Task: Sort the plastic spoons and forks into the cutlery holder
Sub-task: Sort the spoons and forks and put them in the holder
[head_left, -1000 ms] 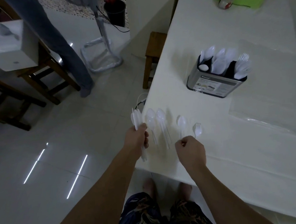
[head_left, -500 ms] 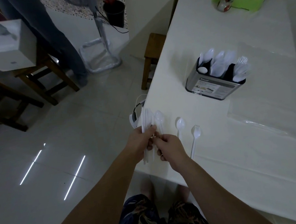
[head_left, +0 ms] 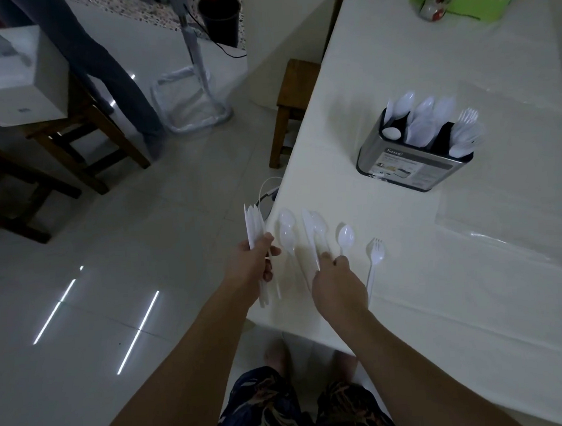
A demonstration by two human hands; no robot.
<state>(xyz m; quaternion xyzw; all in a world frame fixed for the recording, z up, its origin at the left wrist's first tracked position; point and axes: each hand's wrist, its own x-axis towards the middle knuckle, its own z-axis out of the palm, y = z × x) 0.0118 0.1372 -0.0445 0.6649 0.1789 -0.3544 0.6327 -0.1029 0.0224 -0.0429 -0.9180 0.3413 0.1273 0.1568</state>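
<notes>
**Hands at the table corner, loose cutlery before the holder**

The white table (head_left: pixel 459 267) fills the right side of the view. On it stands the cutlery holder (head_left: pixel 414 167), a metal box with dark compartments: white spoons (head_left: pixel 422 119) rise from its left and middle sections, forks (head_left: pixel 466 126) from its right one. A clear plastic sheet (head_left: pixel 513 223) lies flat just right of and nearer than the holder. Well nearer than the holder, at the table's near-left corner, loose pieces lie side by side: a pair of spoons (head_left: pixel 287 232) farthest left, then a knife with a spoon (head_left: pixel 317 227), a single spoon (head_left: pixel 345 236), and a single fork (head_left: pixel 374 256) closest to the sheet. The left hand (head_left: pixel 255 264), just off the table edge, is curled around a bundle of white plastic cutlery (head_left: pixel 254 234) held upright. The right hand (head_left: pixel 338 285) pinches the lower end of the knife between thumb and fingertips.
</notes>
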